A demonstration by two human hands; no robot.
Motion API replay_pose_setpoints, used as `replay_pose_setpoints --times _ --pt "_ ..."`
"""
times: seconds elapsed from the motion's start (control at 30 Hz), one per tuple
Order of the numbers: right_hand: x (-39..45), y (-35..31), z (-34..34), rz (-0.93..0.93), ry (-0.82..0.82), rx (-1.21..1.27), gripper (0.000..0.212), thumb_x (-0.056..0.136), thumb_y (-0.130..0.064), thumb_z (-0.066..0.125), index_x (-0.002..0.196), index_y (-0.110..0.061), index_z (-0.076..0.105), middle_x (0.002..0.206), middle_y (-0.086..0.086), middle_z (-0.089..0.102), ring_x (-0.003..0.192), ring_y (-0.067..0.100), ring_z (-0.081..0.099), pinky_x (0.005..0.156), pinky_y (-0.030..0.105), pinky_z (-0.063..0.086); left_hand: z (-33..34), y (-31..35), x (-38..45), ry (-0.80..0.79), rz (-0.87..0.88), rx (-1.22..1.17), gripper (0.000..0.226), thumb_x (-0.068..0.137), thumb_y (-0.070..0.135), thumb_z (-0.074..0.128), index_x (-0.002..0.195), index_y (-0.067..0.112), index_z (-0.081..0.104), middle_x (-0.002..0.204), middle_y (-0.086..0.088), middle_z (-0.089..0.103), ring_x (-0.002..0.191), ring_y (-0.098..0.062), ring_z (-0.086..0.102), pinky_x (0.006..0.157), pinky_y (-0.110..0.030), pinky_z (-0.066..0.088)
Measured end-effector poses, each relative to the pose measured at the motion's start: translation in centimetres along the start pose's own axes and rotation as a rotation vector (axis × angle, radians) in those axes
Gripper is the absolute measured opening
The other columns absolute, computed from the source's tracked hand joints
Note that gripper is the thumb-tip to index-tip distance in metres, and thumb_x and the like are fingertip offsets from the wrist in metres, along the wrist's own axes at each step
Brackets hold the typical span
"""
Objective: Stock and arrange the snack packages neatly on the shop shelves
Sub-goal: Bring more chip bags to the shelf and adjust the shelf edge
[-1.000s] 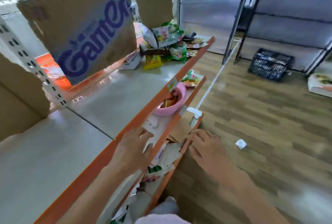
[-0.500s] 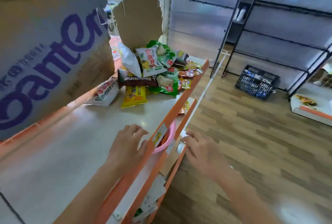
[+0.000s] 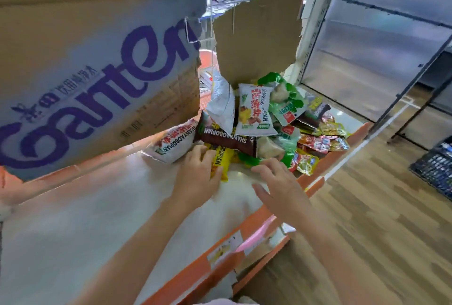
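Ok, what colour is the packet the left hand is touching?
Yellow with dark lettering; the left hand rests on that packet. Head view, the only one.

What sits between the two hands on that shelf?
In the head view, a yellow packet lies under the left hand fingers; between it and the right hand is only bare shelf, with the snack pile just beyond.
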State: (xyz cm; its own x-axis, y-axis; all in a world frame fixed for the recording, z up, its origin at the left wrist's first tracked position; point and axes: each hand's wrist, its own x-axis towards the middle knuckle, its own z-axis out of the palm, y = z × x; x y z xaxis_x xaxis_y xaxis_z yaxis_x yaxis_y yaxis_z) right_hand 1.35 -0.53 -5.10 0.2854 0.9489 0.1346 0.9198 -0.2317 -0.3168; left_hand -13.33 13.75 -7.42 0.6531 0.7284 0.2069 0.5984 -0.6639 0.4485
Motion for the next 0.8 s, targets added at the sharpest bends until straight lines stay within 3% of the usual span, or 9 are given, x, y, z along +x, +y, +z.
replay_pose_setpoints --times 0.1,0.23,0.37,0.5,0.7,0.8 --pt "4.0 1.9 -1.9 -0.058 0.064 0.063 0.039 0.091 -0.027 0.054 0.127 -0.012 0.051 0.126 0.007 0.046 0.118 0.024 0.041 0.098 0.037 0.037 2.0 1.3 2.4 -0.008 -0.122 0.064 0.050 0.087 0.037 0.056 0.127 0.009 0.044 0.131 -0.015 0.033 0.119 -0.034 0.038 0.099 -0.039 0.033" --pt "9.9 4.0 -3.4 -0.054 0.274 0.002 0.040 0.092 -0.029 0.053 0.124 -0.006 0.050 0.124 0.016 0.047 0.114 0.031 0.043 0.097 0.040 0.038 3.4 2.4 4.4 -0.004 -0.271 0.110 0.050 0.088 0.036 0.056 0.122 0.007 0.037 0.129 -0.017 0.029 0.115 -0.038 0.041 0.095 -0.043 0.035" --pt "14.8 4.9 -2.7 0.131 0.117 0.097 0.070 0.089 -0.046 0.054 0.139 -0.006 0.027 0.139 0.021 0.033 0.126 0.034 0.034 0.102 0.041 0.033 3.9 2.7 4.4 0.005 -0.338 0.130 0.050 0.087 0.036 0.057 0.125 0.012 0.035 0.132 -0.014 0.026 0.119 -0.037 0.041 0.096 -0.040 0.034" --pt "16.1 5.7 -1.2 0.224 0.039 0.344 0.101 0.081 -0.046 0.065 0.147 -0.006 0.000 0.149 0.023 0.010 0.137 0.037 0.015 0.112 0.042 0.020 4.0 3.3 3.3 -0.009 -0.427 0.183 0.058 0.088 0.044 0.053 0.135 0.019 0.029 0.132 -0.016 0.027 0.118 -0.037 0.042 0.097 -0.038 0.033" --pt "13.8 6.6 0.0 0.249 0.091 0.574 0.099 0.073 -0.029 0.078 0.145 -0.007 0.015 0.134 0.024 0.032 0.125 0.038 0.033 0.105 0.049 0.032 3.5 4.0 -0.9 -0.075 -0.537 0.297 0.076 0.090 0.050 0.045 0.148 0.020 0.006 0.133 -0.013 0.032 0.120 -0.032 0.035 0.100 -0.039 0.029" --pt "11.3 6.2 0.2 0.176 0.088 0.707 0.096 0.070 -0.025 0.080 0.143 -0.011 0.021 0.129 0.016 0.045 0.120 0.032 0.045 0.098 0.049 0.041 2.7 3.9 -3.6 -0.128 -0.603 0.396 0.083 0.085 0.056 0.047 0.148 0.019 0.005 0.131 -0.009 0.035 0.120 -0.028 0.034 0.096 -0.039 0.033"
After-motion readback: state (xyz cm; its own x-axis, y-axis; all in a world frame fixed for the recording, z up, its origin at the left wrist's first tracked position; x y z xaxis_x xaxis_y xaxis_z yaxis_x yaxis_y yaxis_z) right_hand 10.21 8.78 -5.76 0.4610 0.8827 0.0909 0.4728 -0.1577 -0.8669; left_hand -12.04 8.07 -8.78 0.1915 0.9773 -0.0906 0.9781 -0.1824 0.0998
